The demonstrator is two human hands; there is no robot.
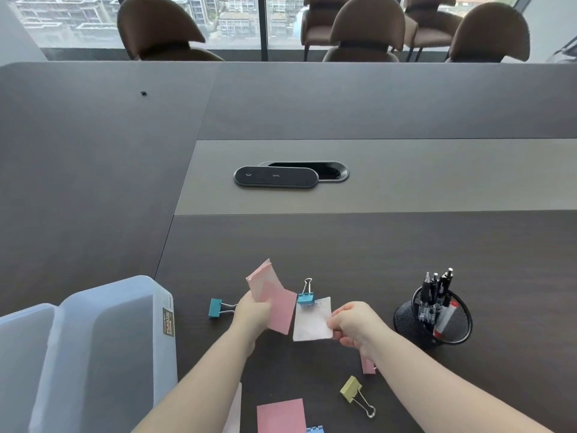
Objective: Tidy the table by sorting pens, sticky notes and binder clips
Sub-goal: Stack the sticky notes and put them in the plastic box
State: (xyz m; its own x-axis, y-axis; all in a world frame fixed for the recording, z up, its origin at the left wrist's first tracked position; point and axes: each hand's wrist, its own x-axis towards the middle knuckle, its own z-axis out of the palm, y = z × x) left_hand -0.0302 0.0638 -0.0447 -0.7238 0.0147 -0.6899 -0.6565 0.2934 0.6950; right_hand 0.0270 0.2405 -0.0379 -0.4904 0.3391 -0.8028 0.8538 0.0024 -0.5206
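My left hand grips a small bunch of pink sticky notes, held up above the dark table. My right hand pinches a white note by its right edge; a blue binder clip is at the note's top edge. A teal binder clip lies just left of my left hand. Another pink sticky note lies near the front edge, with a yellow-green binder clip to its right. A pink note shows under my right wrist. Several pens stand in a black mesh cup.
A translucent plastic storage box sits at the front left. A light blue clip pokes in at the bottom edge. A black oval cable hatch cover lies in the table's middle strip. Brown chairs stand beyond the far edge.
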